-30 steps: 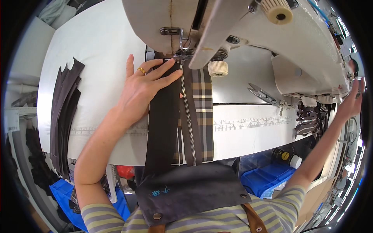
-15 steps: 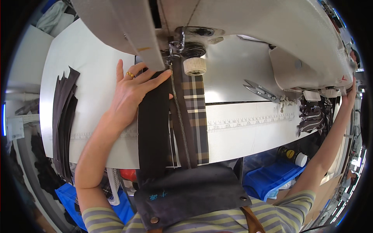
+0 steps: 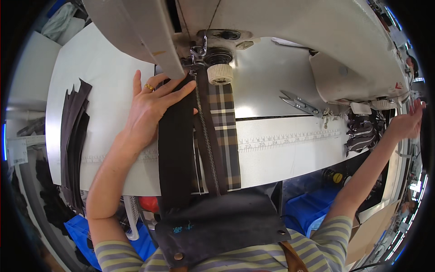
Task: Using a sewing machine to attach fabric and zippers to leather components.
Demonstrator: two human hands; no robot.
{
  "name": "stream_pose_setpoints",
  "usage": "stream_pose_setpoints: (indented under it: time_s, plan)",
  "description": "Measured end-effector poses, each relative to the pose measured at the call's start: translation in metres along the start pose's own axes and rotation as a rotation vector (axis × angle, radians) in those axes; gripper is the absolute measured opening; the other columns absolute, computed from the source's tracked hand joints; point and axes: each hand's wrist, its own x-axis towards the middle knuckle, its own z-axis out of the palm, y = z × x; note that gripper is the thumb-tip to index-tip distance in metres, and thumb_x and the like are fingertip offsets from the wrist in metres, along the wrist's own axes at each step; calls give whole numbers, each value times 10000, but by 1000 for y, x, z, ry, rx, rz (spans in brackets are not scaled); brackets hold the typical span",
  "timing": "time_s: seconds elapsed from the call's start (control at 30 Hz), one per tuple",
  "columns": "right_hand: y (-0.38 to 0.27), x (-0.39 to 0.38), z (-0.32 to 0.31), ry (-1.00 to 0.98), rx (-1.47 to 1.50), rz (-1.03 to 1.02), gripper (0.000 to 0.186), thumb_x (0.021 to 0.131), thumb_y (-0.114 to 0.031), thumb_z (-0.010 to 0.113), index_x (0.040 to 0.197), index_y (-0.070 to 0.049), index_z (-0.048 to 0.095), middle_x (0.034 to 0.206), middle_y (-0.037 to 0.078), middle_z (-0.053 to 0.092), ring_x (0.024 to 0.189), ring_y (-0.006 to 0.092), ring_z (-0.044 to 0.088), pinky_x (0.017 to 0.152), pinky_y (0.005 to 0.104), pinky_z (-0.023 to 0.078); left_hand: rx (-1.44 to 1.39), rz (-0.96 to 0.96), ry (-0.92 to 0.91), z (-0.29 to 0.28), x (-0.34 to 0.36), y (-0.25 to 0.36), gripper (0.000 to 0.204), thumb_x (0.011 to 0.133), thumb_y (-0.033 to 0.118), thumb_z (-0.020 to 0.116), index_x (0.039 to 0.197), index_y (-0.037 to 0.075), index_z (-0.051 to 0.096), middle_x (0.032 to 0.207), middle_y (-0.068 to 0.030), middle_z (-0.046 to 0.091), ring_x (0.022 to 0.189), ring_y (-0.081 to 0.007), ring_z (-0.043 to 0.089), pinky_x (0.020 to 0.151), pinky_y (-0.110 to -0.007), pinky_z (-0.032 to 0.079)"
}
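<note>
My left hand (image 3: 147, 109), a ring on one finger, lies at a dark fabric strip (image 3: 176, 149) beside the sewing machine's presser foot (image 3: 192, 71). Its index finger stretches over the strip to the zipper, and a fingertip peeks out from under the strip's right edge, so the strip is held between them. A metal-toothed zipper (image 3: 207, 140) on dark tape runs from the foot toward me. Beneath it is plaid fabric (image 3: 226, 136) in brown, black and white. At the far right my right hand (image 3: 408, 123) is raised with fingers stretched apart, holding nothing, by the machine's end.
The sewing machine (image 3: 290, 22) arches over the work. Thread snips (image 3: 301, 105) lie on its metal bed, near a dark bundle (image 3: 360, 131). Dark strips (image 3: 74, 140) are stacked at the left. Printed ruler marks (image 3: 290, 139) cross the white table. A blue bin (image 3: 308, 206) sits below.
My right hand has come away from the machine's right end and moved lower, with its fingers now in view. My left hand keeps its place on the strip; the whole view has shifted slightly.
</note>
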Motion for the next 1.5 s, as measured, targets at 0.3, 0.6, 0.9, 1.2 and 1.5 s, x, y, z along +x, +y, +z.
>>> stream_pose_setpoints:
  time_s: [0.3, 0.6, 0.9, 1.2, 1.5]
  plan:
    - [-182, -270, 136, -1445, 320, -147, 314, 895, -146, 611, 1185, -28, 597, 1158, 133, 628, 1195, 349, 515, 1003, 457, 398, -81, 15, -17, 3, -4, -4, 543, 796, 188, 704, 1324, 236, 585, 1373, -62, 558, 1280, -290, 480, 1096, -669, 135]
    - [-185, -277, 133, -1278, 255, -549, 319, 771, -72, 650, 1087, -107, 652, 1065, 61, 654, 1081, 269, 558, 1011, 498, 353, -29, -4, -55, 3, -9, -6, 754, 662, -98, 625, 1330, 247, 577, 1420, -54, 515, 1298, -296, 461, 1094, -688, 149]
    - [-171, -283, 133, -1238, 234, -392, 348, 799, -121, 661, 1142, -76, 624, 1065, 81, 650, 1084, 312, 572, 970, 487, 407, -15, -1, 16, 7, -8, -5, 536, 759, 302, 760, 1278, 249, 637, 1380, -56, 558, 1255, -308, 495, 1126, -623, 128]
    - [-178, -278, 138, -1400, 92, -438, 539, 891, -510, 579, 1150, -37, 607, 1110, 157, 633, 1141, 382, 529, 1007, 509, 366, 19, 17, 21, 11, -12, -7, 557, 749, 285, 762, 1289, 253, 627, 1381, -51, 558, 1274, -305, 494, 1127, -622, 129]
    - [-178, -276, 138, -1321, 149, -423, 347, 851, -272, 665, 1115, -49, 642, 1078, 98, 652, 1071, 314, 569, 943, 448, 413, -36, 11, 22, 12, -9, -10, 514, 773, 268, 740, 1276, 236, 638, 1392, -54, 548, 1302, -301, 474, 1120, -635, 117]
